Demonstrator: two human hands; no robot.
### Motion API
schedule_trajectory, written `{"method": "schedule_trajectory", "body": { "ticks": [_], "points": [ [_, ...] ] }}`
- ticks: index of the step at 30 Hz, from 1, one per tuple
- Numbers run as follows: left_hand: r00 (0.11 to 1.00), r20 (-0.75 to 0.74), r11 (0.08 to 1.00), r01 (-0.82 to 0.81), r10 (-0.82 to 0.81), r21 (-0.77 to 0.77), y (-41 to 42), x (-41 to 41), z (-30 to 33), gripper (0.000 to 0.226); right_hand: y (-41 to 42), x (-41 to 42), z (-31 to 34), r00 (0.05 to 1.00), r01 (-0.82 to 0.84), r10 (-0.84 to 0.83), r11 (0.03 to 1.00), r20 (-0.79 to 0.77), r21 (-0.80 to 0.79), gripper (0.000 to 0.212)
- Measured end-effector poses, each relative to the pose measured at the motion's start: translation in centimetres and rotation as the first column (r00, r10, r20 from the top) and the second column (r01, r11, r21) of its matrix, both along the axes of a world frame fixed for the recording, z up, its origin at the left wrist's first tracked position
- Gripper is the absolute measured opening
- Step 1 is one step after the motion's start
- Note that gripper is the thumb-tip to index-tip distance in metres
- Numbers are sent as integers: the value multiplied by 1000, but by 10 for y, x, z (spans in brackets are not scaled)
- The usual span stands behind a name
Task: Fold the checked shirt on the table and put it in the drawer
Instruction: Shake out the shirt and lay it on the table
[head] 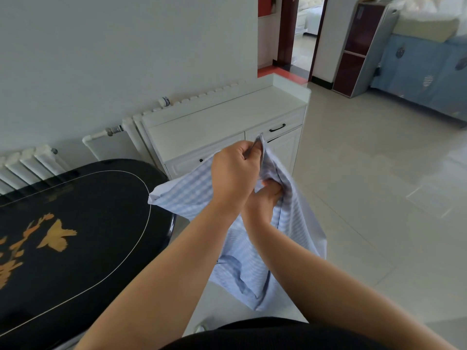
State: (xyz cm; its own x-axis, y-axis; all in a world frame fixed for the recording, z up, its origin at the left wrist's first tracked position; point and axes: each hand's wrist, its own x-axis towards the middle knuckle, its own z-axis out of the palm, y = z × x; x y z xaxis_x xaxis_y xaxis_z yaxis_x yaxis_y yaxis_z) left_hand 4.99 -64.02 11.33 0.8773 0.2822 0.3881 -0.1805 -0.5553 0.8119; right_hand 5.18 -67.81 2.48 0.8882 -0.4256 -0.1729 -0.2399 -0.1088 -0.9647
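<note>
Shirt [255,248], pale blue and white checked, was held in the air to the right of the black table [75,248], clear of its top, with one corner of the cloth reaching out over the table's rounded far end. The left hand [235,173] was raised highest, its fingers curled and pinching a pointed edge of the fabric that stood up just above the knuckles. The right hand [265,198] sat directly below and against the left one, its fingers closed round a bunch of the same cloth, so that the two hands were together on the garment, one stacked over the other. From this double grip the shirt hung down in loose folds between the forearms and toward the person's lap, with a darker seam running down its right side. The table carried a thin white oval line and a golden bird and branch design on its glossy surface. Beyond the hands stood a white cabinet [222,117] against the wall, its drawer [275,127] with a black handle shut at the right end, just behind the raised point of cloth. A white radiator [30,162] ran along the wall to the left, and pale floor tiles [379,198] spread to the right.
</note>
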Motion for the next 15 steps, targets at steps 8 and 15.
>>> {"method": "schedule_trajectory", "body": {
  "ticks": [8,15],
  "points": [
    [998,31,998,-61,61,-2,7,7,-1,52,-5,12,7,1000,6,-5,999,-31,50,42],
    [998,33,998,-62,62,-5,35,26,-4,35,-38,-8,-7,958,-265,268,963,101,-38,17]
  ]
}}
